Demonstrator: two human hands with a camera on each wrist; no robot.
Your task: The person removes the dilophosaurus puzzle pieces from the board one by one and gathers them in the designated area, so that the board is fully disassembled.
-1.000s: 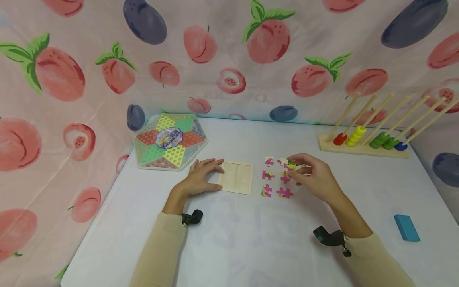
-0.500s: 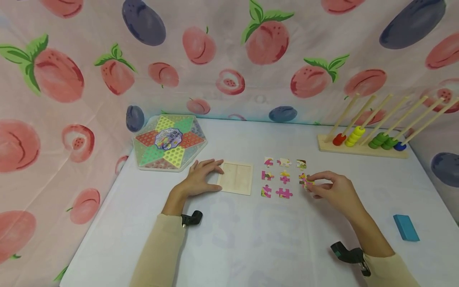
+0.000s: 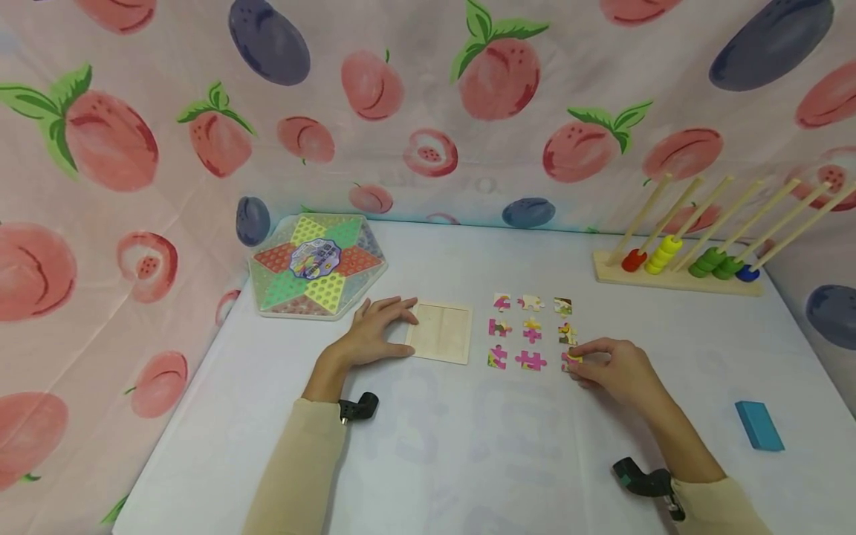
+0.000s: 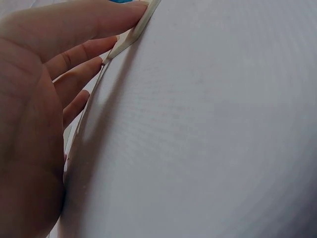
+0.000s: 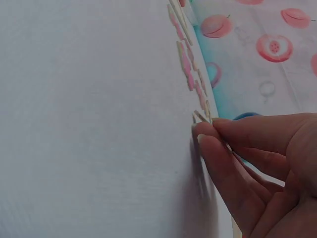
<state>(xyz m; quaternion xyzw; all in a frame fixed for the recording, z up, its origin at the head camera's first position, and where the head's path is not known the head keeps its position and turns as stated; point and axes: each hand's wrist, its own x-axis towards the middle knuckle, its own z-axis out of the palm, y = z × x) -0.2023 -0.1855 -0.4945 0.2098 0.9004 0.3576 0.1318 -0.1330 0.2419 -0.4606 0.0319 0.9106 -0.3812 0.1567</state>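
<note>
My left hand point(image 3: 374, 331) holds a small square wooden tray point(image 3: 446, 333) at its left side, thumb at the near corner and fingers at the far one. In the left wrist view the thumb point(image 4: 114, 20) lies against the tray's pale edge. With thumb and fingers, my right hand point(image 3: 618, 371) pinches a pink and yellow puzzle piece point(image 3: 571, 361) low over the table, at the near right of several laid-out pieces. Those puzzle pieces point(image 3: 531, 330) lie in rows, pink and cream, apart from each other. In the right wrist view, fingertips partly cover the held piece point(image 5: 198, 117).
A hexagonal Chinese checkers box point(image 3: 317, 266) sits at the back left. A wooden bead counter point(image 3: 678, 279) with upright rods stands at the back right. Near the right edge lies a blue block point(image 3: 759, 425). A fruit-print cloth point(image 3: 431, 111) hangs behind the white table point(image 3: 455, 446).
My right hand has moved right and then toward me, laying pieces in the right column and bringing one to its near end. The left hand stays on the tray.
</note>
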